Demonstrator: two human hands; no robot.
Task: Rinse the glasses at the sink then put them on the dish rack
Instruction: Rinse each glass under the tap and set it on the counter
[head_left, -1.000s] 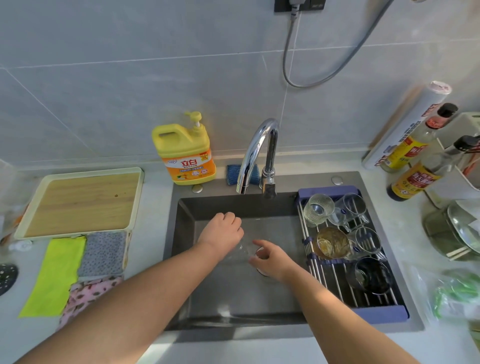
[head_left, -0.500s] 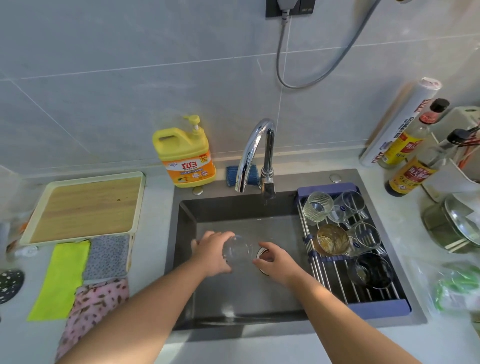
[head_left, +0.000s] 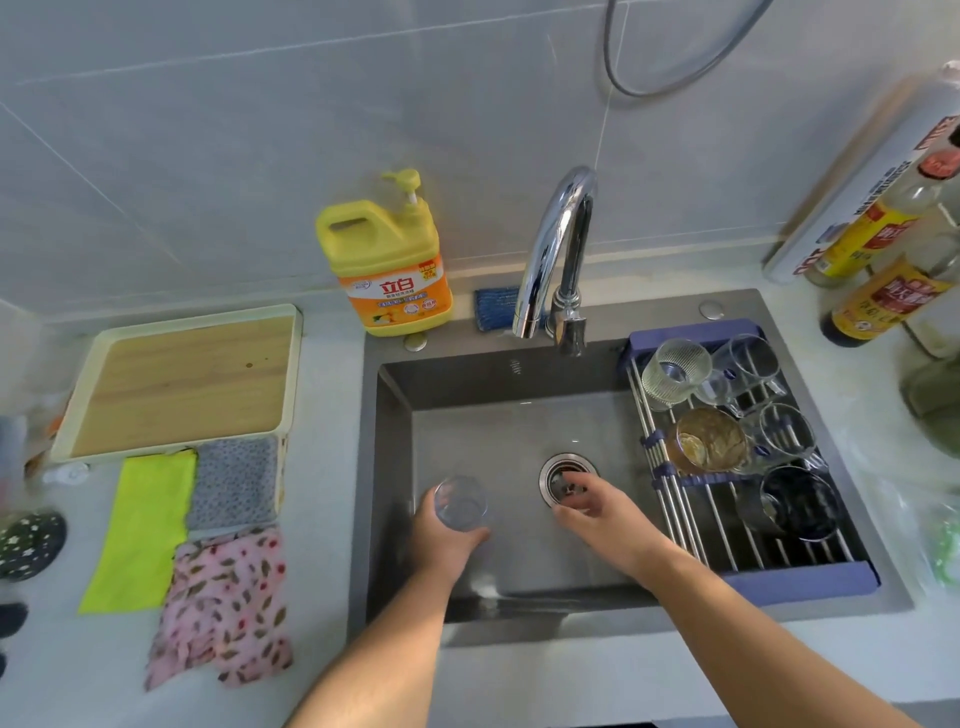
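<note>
- Head view: the left hand (head_left: 447, 540) grasps a small clear drinking glass (head_left: 461, 503) from below, low in the left part of the grey steel sink (head_left: 498, 379). The mouth of the glass faces up.
- The right hand (head_left: 602, 514) is released and holds nothing, over the round metal drain (head_left: 558, 470).
- The blue-framed wire dish rack (head_left: 800, 579) lies to the right of the glass, beyond the right hand, which is the nearer one to it.

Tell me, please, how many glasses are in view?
6. One held glass in the left hand; five on the dish rack: ribbed, two clear, amber, dark. Others may be hidden.
</note>
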